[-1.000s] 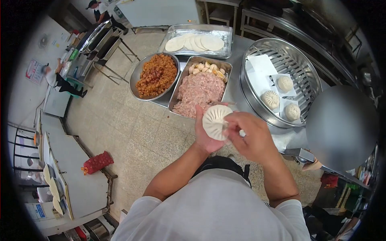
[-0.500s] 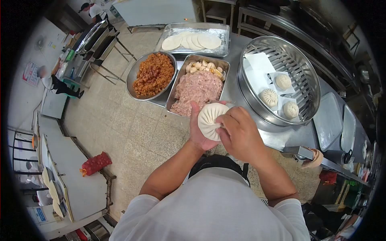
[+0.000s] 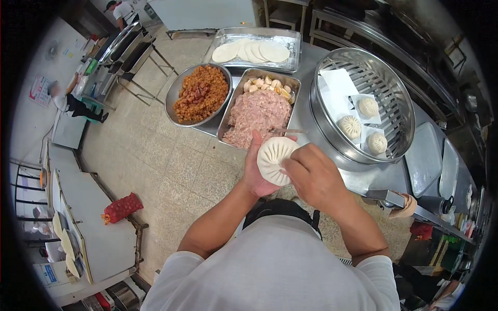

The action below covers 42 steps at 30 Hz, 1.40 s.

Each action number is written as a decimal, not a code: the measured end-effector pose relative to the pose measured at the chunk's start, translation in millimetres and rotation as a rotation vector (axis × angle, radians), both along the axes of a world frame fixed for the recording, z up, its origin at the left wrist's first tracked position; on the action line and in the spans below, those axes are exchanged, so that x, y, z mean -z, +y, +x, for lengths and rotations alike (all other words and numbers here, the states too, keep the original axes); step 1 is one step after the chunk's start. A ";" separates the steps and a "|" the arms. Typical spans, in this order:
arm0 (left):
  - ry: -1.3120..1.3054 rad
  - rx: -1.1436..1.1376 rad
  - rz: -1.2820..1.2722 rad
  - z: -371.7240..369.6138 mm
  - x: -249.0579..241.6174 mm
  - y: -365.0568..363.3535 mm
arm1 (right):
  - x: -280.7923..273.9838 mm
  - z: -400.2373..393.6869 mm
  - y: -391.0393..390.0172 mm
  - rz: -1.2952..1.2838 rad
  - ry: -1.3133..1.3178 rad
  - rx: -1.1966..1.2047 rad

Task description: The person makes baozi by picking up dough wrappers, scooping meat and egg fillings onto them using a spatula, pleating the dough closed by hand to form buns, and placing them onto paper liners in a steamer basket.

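A pleated dough bun (image 3: 273, 159) rests in my left hand (image 3: 254, 168), which cups it from beneath with the thumb up along its side. My right hand (image 3: 315, 173) pinches the gathered folds at the bun's right edge. Just beyond my hands is a metal pan of pale pink minced filling (image 3: 259, 114), with whitish-yellow pieces (image 3: 267, 84) at its far end. A utensil handle (image 3: 290, 130) sticks out of the filling. Right of it stands a round steamer (image 3: 315, 103) holding three finished buns, one of them a pleated bun (image 3: 350, 126), on paper squares.
A bowl of reddish-brown filling (image 3: 199, 96) stands left of the pan. Behind is a metal tray (image 3: 298, 57) with several round dough wrappers (image 3: 251, 51). Flat trays (image 3: 423, 150) lie right of the steamer. A red mesh sack (image 3: 123, 208) is at left; two people are farther off.
The bun has turned slightly in my left hand, and my right fingers have shifted along its pleats. The utensil handle shows more now. The whole view has shifted a little.
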<state>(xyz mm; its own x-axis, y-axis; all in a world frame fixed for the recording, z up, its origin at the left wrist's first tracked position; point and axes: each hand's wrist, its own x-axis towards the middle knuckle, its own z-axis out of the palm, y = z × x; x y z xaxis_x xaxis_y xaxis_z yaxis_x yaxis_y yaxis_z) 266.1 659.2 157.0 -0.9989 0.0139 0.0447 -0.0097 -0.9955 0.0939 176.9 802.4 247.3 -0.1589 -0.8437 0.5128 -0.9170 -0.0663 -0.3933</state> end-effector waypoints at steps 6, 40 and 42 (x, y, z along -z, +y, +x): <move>0.033 0.078 -0.030 0.9 3.2 -0.1 | -13.0 -0.9 -4.1 0.057 0.067 -0.158; -0.021 0.011 -0.026 -2.8 -25.0 8.5 | -18.8 -20.3 -6.9 -0.109 0.139 -0.221; -0.014 0.012 -0.033 -1.2 -25.7 8.6 | -19.5 -20.7 -7.7 -0.073 0.102 -0.250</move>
